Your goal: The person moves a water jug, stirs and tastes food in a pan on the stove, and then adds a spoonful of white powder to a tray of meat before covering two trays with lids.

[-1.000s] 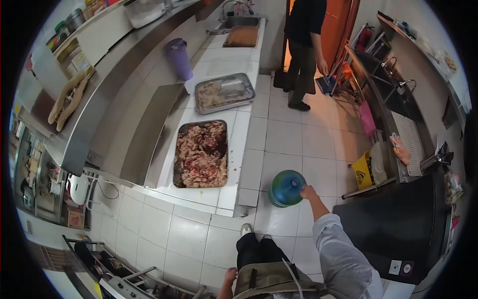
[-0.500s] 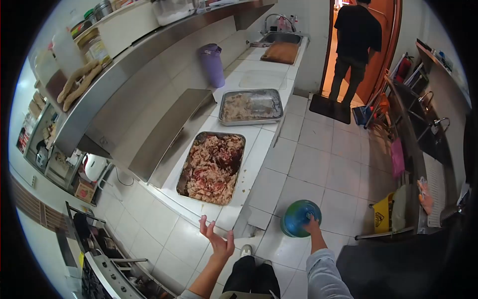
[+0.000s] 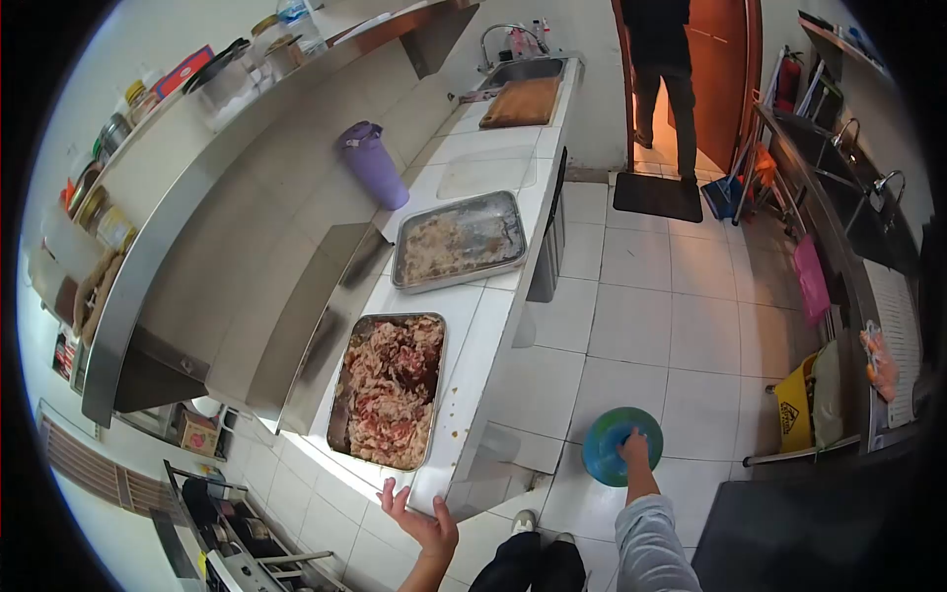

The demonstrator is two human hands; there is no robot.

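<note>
My right hand (image 3: 636,449) is closed on the top of a blue-green round bottle (image 3: 604,456), which is seen from above, low over or on the tiled floor. Near the counter's front corner is my left hand (image 3: 422,523), its fingers apart and nothing in it. Just beyond its fingertips, a metal tray of raw meat (image 3: 390,390) lies on the white counter (image 3: 473,340). Behind that tray sits a second metal tray (image 3: 462,240) with a thin pale residue in it.
A purple tumbler (image 3: 375,168) and a wooden board (image 3: 521,102) by the sink are on the counter. A person (image 3: 663,74) is in the doorway past a black mat (image 3: 658,197). At right stand a yellow bucket (image 3: 795,407) and steel sinks (image 3: 824,173).
The view has shifted, with the counter and trays lower and further left. The person has stepped further through the doorway. My right hand still holds the bottle; my left hand stays open.
</note>
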